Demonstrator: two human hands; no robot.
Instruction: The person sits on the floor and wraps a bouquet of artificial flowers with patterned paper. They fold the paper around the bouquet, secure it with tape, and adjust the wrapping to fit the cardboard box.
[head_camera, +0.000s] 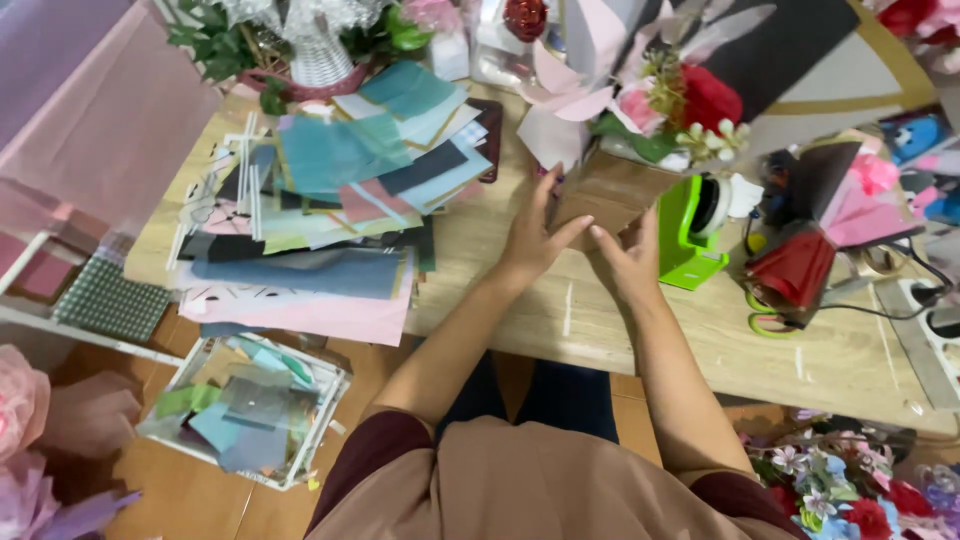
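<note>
- Bouquet (640, 120) lies on the table (620, 330) at twelve o'clock from me, brown wrap (610, 190) at its base nearest.
- My left hand (532, 238), fingers spread, braces the wrap's left edge so it stays put.
- My right hand (632, 262) cups the bottom, fingers together.
- Long axis runs from me toward one o'clock, blooms pointing away.
- Paper stack (330, 200) sits at ten o'clock, green tape dispenser (690, 235) at two.

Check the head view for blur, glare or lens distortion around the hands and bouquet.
Head view: even, soft light and no strong glare; both hands, left and right, look slightly soft against the brown-wrapped bouquet; the table edge bows, showing wide-angle distortion; corners are blurrier.
</note>
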